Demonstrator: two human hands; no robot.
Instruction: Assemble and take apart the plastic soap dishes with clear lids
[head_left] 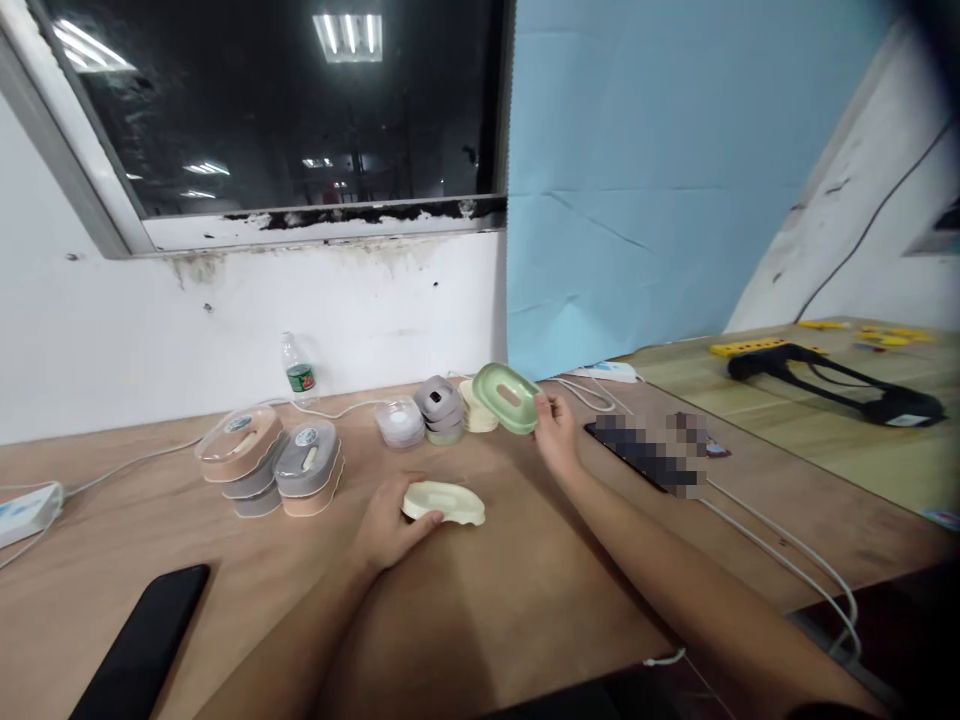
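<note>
My left hand (388, 528) rests on the wooden table (225, 560) and grips a cream oval soap-dish part (447, 502) by its near edge. Further back, my right hand (555, 428) holds a green oval tray with a slot in its middle (507, 397), tilted up on edge. Just behind the green tray stands a cream piece (474, 408) and a stack of grey and green oval parts (441, 410). A clear lid (399, 421) lies to the left of that stack.
Stacked oval dishes with clear lids (271, 462) sit at the left. A black phone (142, 645) lies near the front left edge, a power strip (26, 510) at far left, a water bottle (298, 368) by the wall. White cables (780, 550) and a dark device (637, 455) lie right.
</note>
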